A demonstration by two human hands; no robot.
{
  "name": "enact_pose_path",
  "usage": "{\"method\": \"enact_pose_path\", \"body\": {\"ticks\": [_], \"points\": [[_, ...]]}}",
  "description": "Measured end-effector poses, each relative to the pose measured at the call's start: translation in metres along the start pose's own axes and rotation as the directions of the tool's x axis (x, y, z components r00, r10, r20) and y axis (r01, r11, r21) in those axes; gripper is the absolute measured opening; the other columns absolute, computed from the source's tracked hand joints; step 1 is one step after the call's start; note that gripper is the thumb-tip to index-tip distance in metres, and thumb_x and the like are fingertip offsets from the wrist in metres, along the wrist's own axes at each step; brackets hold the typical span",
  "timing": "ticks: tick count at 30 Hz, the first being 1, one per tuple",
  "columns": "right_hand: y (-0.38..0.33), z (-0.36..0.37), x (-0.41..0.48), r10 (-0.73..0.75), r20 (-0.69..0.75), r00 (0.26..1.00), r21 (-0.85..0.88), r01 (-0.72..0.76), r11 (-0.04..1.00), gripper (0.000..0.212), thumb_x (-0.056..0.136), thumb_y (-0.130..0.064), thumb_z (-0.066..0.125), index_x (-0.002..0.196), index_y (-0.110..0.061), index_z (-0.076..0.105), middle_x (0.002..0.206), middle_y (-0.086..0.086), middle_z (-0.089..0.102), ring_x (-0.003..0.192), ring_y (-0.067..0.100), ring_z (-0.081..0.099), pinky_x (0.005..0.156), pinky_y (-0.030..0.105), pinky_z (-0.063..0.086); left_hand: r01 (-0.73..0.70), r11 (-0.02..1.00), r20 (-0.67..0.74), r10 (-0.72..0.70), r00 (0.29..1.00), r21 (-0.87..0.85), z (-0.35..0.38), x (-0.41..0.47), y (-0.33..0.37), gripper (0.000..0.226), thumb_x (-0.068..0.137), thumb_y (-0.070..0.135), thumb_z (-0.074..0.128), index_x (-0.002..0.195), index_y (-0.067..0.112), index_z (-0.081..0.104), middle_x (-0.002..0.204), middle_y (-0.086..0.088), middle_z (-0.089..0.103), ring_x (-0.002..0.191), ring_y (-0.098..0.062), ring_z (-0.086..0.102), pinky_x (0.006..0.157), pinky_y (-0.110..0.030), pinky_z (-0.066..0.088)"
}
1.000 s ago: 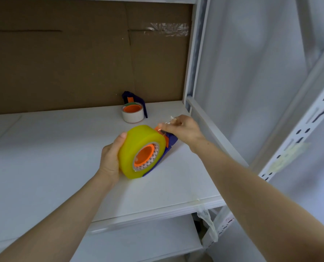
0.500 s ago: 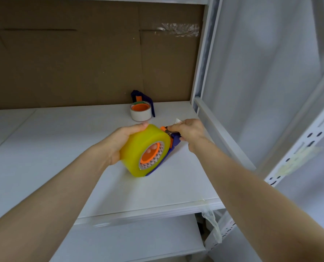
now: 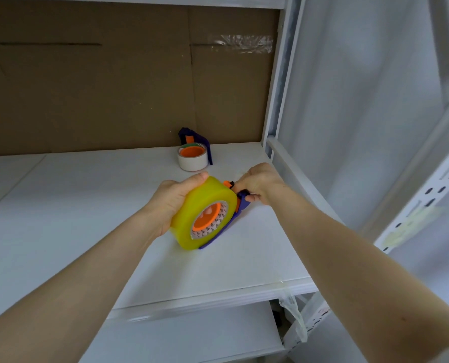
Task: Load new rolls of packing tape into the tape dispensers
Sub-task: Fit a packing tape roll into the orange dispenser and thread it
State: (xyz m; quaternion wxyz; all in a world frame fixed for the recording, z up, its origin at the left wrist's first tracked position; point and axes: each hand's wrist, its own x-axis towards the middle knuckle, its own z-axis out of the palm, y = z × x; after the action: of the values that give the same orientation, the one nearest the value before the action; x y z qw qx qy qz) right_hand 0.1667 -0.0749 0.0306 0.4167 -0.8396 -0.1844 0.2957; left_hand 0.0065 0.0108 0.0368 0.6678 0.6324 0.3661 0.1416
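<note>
1. White shelf board (image 3: 87,205) spans the foreground.
2. Mid-shelf, the left hand (image 3: 175,203) grips a fat yellow tape roll (image 3: 205,203) mounted on a blue-and-orange plastic dispenser (image 3: 241,205); the right hand (image 3: 261,183) pinches the dispenser's front end.
3. Behind stand a second blue dispenser (image 3: 192,136) and a brown cardboard backing (image 3: 113,87).

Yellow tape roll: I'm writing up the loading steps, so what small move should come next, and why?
Probably draw the tape's free end forward across the front of the blue dispenser. The left hand grips the yellow tape roll, seated on the orange hub, and the right hand pinches the dispenser's front by the orange tab. The tape end itself cannot be made out.
</note>
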Motion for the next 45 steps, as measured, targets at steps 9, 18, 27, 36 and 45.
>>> {"method": "enact_pose_path", "body": {"ticks": [9, 18, 27, 36, 45], "points": [[0.004, 0.002, 0.013, -0.082, -0.086, 0.993, -0.17, 0.067, 0.983, 0.029, 0.069, -0.024, 0.082, 0.081, -0.007, 0.062, 0.082, 0.01, 0.065, 0.061, 0.012, 0.058, 0.069, 0.029, 0.058, -0.028, 0.998, 0.008, 0.028, 1.0, 0.05, 0.001, 0.002, 0.001, 0.039, 0.084, 0.054, 0.055, 0.091, 0.017, 0.066, 0.078, -0.01, 0.07, 0.073, -0.024, 0.066, 0.069, -0.032, 0.053], [0.008, -0.019, 0.001, 0.098, 0.046, 0.994, 0.18, -0.105, 0.978, 0.03, 0.067, 0.0, 0.081, 0.091, -0.001, 0.063, 0.095, 0.016, 0.065, 0.073, 0.016, 0.061, 0.06, 0.021, 0.055, -0.084, 0.989, 0.045, 0.08, 0.996, 0.119, 0.007, -0.001, 0.004, 0.036, 0.087, 0.048, 0.054, 0.084, 0.015, 0.067, 0.072, -0.008, 0.069, 0.068, -0.022, 0.066, 0.063, -0.027, 0.052], [0.017, 0.002, 0.008, 0.005, -0.182, 0.983, 0.089, 0.011, 0.996, 0.031, 0.067, -0.015, 0.084, 0.063, -0.006, 0.055, 0.079, 0.012, 0.06, 0.076, 0.02, 0.057, 0.077, 0.035, 0.053, -0.086, 0.988, 0.005, 0.086, 0.996, 0.127, 0.005, -0.001, 0.001, 0.032, 0.086, 0.044, 0.059, 0.088, 0.013, 0.066, 0.074, -0.008, 0.07, 0.071, -0.023, 0.067, 0.063, -0.029, 0.053], [0.032, 0.012, 0.001, -0.098, -0.345, 0.934, 0.164, 0.162, 0.973, 0.029, 0.073, -0.02, 0.079, 0.061, -0.016, 0.053, 0.079, 0.005, 0.062, 0.083, 0.022, 0.06, 0.084, 0.038, 0.054, -0.109, 0.979, 0.039, 0.104, 0.994, 0.175, 0.004, 0.0, 0.002, 0.026, 0.087, 0.04, 0.06, 0.084, 0.014, 0.065, 0.077, -0.007, 0.069, 0.07, -0.021, 0.066, 0.063, -0.028, 0.052], [0.029, 0.011, -0.001, -0.2, -0.403, 0.893, 0.062, 0.245, 0.968, 0.027, 0.072, -0.033, 0.079, 0.069, -0.018, 0.057, 0.089, 0.002, 0.068, 0.087, 0.022, 0.064, 0.083, 0.038, 0.055, -0.143, 0.961, 0.063, 0.132, 0.989, 0.237, 0.004, 0.0, 0.005, 0.025, 0.087, 0.039, 0.06, 0.079, 0.016, 0.066, 0.073, -0.006, 0.069, 0.069, -0.02, 0.065, 0.064, -0.026, 0.052]]}}
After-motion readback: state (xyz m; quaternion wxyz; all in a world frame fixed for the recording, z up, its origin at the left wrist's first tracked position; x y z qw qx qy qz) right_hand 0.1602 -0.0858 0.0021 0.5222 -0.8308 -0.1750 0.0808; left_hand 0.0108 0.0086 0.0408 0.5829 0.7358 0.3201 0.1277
